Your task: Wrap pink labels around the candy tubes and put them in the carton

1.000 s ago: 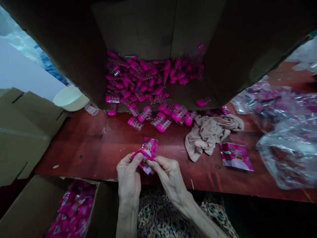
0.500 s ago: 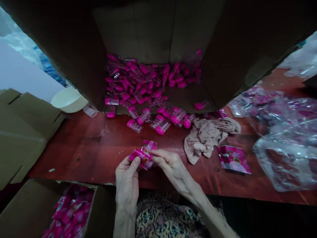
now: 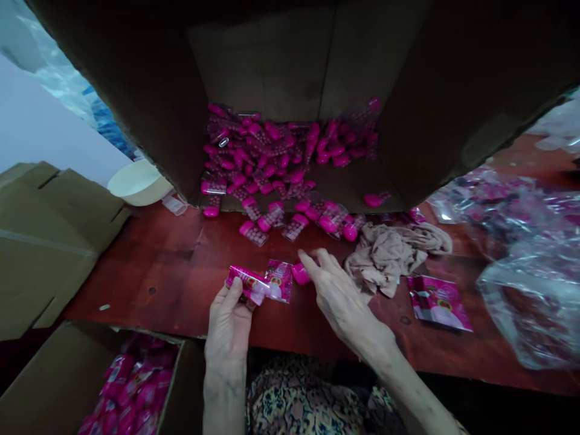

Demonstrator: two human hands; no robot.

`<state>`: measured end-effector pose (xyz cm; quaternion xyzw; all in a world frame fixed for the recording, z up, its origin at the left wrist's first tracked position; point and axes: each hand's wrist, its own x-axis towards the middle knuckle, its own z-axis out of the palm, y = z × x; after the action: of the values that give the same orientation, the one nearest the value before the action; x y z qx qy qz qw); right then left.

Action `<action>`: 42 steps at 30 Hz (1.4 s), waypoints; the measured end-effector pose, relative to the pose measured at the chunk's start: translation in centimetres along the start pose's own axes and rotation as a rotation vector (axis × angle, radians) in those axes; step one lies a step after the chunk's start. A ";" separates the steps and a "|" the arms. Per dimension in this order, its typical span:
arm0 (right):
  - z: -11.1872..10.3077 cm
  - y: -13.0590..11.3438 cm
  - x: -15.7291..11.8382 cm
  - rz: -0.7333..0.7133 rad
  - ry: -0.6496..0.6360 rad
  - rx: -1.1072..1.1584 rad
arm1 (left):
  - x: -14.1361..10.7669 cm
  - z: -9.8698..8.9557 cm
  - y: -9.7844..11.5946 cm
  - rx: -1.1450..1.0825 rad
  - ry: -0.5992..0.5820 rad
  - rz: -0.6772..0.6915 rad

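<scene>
My left hand [image 3: 229, 323] pinches a pink printed plastic sleeve [image 3: 248, 283] between thumb and fingers, above the front of the table. Just right of it, another pink printed sleeve [image 3: 280, 279] lies partly behind the held one. My right hand [image 3: 342, 296] is closed around a small candy bottle, whose pink cap [image 3: 300, 273] sticks out past the fingers on the left. The hand hides the rest of that bottle. Beyond my hands, several clear bottles [image 3: 295, 226] with pink caps and small round balls lie on the table at the mouth of a large carton.
The large carton [image 3: 421, 109] stands on its side, with many more bottles inside. A crumpled beige cloth [image 3: 385, 257], a flat pink packet [image 3: 441, 302] and clear plastic bags [image 3: 521, 314] lie rightward. At left are a white bowl [image 3: 138, 184] and an open box [image 3: 49, 374] of pink-wrapped items.
My right hand has left the sleeves and moved right, picking up one bottle from the row by the carton. My left hand keeps its sleeve. The view has shifted slightly left.
</scene>
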<state>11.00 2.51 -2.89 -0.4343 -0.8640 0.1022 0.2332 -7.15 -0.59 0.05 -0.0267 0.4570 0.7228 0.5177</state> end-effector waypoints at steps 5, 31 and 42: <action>-0.7 0.8 1.5 0.056 -0.035 0.044 | 0.0 0.1 0.1 -0.018 0.003 0.003; -0.8 -6.2 0.9 0.668 0.154 0.927 | -1.2 1.9 -2.1 0.045 -0.023 0.142; -0.7 -6.2 0.8 0.699 0.222 0.848 | -1.4 2.1 -2.7 0.032 -0.068 0.088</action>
<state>6.61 -0.62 0.32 -0.5713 -0.5221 0.4655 0.4294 -3.55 -0.04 0.27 0.0264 0.4511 0.7381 0.5009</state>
